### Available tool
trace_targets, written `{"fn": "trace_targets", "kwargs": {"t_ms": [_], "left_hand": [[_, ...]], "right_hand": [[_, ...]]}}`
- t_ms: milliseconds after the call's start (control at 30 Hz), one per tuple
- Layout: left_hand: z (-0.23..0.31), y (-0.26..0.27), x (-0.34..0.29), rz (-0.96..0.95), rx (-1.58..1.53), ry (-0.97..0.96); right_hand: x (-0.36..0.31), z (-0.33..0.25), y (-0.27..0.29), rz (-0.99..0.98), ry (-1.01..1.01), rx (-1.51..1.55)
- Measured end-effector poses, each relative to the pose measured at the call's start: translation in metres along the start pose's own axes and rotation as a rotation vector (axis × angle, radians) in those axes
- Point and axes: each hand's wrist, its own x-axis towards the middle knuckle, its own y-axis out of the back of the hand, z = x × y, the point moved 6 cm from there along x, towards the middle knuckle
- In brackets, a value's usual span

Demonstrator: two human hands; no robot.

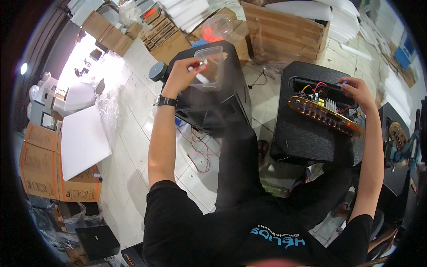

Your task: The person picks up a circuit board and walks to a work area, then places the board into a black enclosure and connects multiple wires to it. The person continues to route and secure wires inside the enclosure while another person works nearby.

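My left hand is closed in a pinch on a small pale, shiny piece, too small to name. It is over a clear plastic tub that stands on a black speaker cabinet. A white tube-shaped item shows by the tub's left side. My right hand is closed at the fingertips around something small and blue, beside the opening of a second black speaker cabinet. Over that opening, a gold control panel lies tilted, with its circuit board, metal heat sink and coloured wires exposed.
A round dark canister stands at the first cabinet's left. Red and black cables trail over the tiled floor. Behind are a large cardboard box and white foam sheets. More boxes line the left; another gold panel is at far right.
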Motion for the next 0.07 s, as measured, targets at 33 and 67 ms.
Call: {"fn": "trace_targets", "kwargs": {"t_ms": [33, 67], "left_hand": [[0.0028, 0.0034, -0.0061, 0.078, -0.104, 0.013], [0.0014, 0.0085, -0.0133, 0.160, -0.203, 0.026]], "right_hand": [[0.0024, 0.0017, -0.0001, -0.011, -0.008, 0.009], [0.0057, 0.0023, -0.0012, -0.024, -0.013, 0.020]]}}
